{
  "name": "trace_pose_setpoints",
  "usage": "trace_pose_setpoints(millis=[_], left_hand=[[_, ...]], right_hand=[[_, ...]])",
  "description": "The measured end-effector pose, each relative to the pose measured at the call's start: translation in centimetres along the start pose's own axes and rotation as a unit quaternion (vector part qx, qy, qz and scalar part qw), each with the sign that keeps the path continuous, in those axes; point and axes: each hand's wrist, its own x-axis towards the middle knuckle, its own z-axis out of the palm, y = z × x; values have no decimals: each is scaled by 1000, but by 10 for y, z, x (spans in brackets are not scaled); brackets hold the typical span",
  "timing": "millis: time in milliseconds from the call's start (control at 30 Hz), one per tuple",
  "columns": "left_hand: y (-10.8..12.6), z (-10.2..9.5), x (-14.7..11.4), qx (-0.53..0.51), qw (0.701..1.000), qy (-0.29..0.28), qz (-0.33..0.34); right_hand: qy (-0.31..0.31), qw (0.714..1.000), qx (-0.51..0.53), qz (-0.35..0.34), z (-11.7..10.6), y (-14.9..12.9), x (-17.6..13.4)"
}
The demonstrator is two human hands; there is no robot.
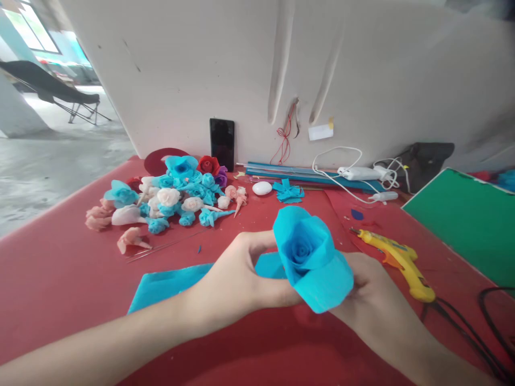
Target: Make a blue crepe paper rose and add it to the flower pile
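A blue paper rose (308,257) with a tightly curled centre and wide outer petals is held up in front of me, facing the camera. My left hand (253,273) grips it from the left, thumb and fingers closed at the petals' edge. From the right, my right hand (366,289) is closed around its underside; most of those fingertips are hidden behind the flower. Beneath my left wrist a folded sheet of blue paper (164,284) lies on the red table (72,279).
Paper flowers in blue, white, pink and red (169,198) are heaped at the left. A yellow glue gun (396,257) with a black cord lies at the right, near a green board (466,225). Against the wall stand a phone (222,143) and a white power strip (360,173).
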Motion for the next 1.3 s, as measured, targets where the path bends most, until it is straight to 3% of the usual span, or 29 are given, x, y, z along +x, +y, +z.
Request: trace_pose_setpoints(millis=[233, 467, 667, 800, 933, 1167, 1300], left_hand=[[10, 1, -1, -57, 998, -16, -39], [8, 3, -3, -171, 982, -24, -77], [-2, 7, -7, -204, 978, 33, -36], [-2, 7, -6, -185, 981, 59, -21], [-1, 6, -3, -162, 984, 76, -11], [1, 5, -1, -154, 986, 64, -10], [-2, 5, -1, -204, 978, 41, -29]], right_hand=[[31, 999, -39, -10, 1, -1, 0], [-12, 1000, 21, 15, 0, 5, -2], [47, 996, 33, 63, 1, 3, -6], [37, 995, 64, 69, 4, 3, -7], [56, 996, 32, 65, 6, 5, -5], [-9, 999, -27, -19, 0, 6, -5], [-17, 1000, 19, 13, -1, 6, -9]])
